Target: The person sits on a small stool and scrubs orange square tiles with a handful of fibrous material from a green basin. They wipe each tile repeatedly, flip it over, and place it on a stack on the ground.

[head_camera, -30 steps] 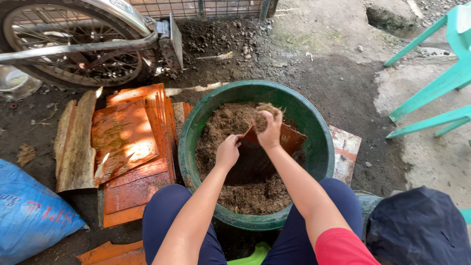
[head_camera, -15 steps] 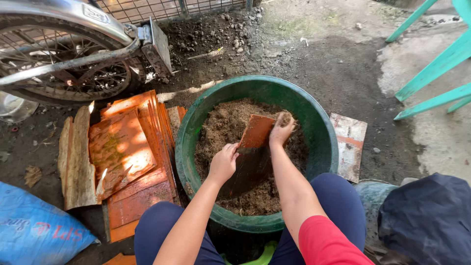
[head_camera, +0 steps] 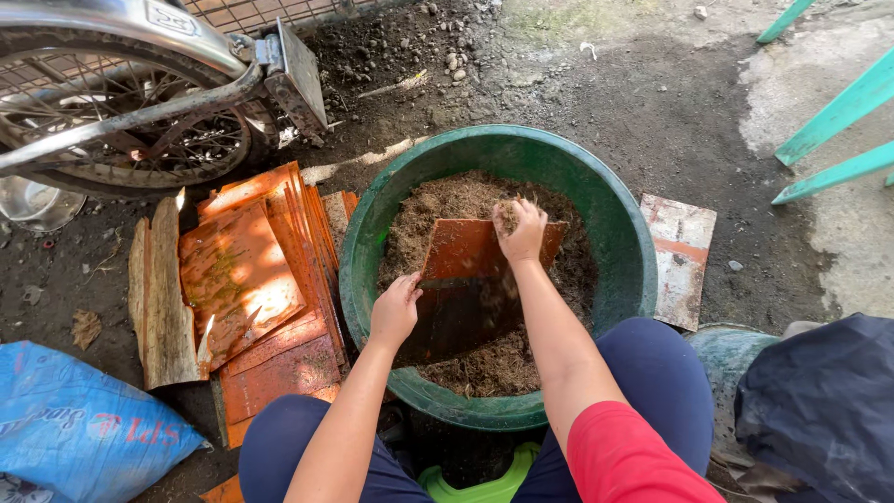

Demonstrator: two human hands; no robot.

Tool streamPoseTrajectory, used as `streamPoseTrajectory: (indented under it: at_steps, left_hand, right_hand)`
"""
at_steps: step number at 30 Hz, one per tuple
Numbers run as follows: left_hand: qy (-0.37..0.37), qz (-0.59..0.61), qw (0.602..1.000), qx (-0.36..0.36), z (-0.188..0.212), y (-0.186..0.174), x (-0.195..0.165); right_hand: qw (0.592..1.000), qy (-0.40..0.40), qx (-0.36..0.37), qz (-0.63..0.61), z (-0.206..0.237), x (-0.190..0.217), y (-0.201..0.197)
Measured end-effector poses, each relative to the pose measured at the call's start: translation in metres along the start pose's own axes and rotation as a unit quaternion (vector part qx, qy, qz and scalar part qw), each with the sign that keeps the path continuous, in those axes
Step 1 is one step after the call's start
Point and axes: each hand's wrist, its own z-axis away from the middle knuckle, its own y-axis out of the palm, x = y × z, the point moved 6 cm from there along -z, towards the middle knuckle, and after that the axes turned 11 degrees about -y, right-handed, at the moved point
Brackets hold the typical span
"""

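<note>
Both hands are held inside a round green plastic tub, and their positions have shifted within the last second. The right hand, earlier pinching a tuft of fibre above the soil, is now pressed down on the top edge of a flat rust-orange rectangular sheet, fingers curled over it. The left hand is closed on the sheet's lower left edge, so the sheet is now gripped at two points and stood slanting in the tub. Brown fibrous soil fills the tub roughly halfway. Similar orange sheets are stacked on the ground beside it.
</note>
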Motion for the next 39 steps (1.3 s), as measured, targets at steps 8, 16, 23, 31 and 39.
streamPoseTrajectory:
  at_steps: [8, 16, 23, 31, 39]
  left_hand:
    - [-0.026, -0.006, 1.000, 0.014, 0.010, -0.006, 0.016]
    - [-0.040, -0.004, 0.999, -0.012, 0.014, -0.007, 0.018]
    - [-0.134, 0.088, 0.985, -0.065, 0.025, -0.008, 0.032]
    - [-0.299, -0.001, 0.954, 0.009, 0.044, 0.010, 0.052]
    - [-0.113, -0.243, 0.963, 0.037, 0.052, -0.012, -0.060]
  right_hand:
    - [0.992, 0.084, 0.056, 0.080, 0.034, -0.069, -0.018]
    - [0.967, 0.238, -0.088, -0.038, 0.043, -0.102, -0.060]
    - [0.929, 0.259, -0.165, -0.204, 0.013, -0.098, -0.083]
    - [0.974, -0.026, -0.118, -0.192, -0.086, 0.037, -0.153]
    - [0.978, -0.176, -0.052, -0.102, -0.053, 0.177, -0.133]
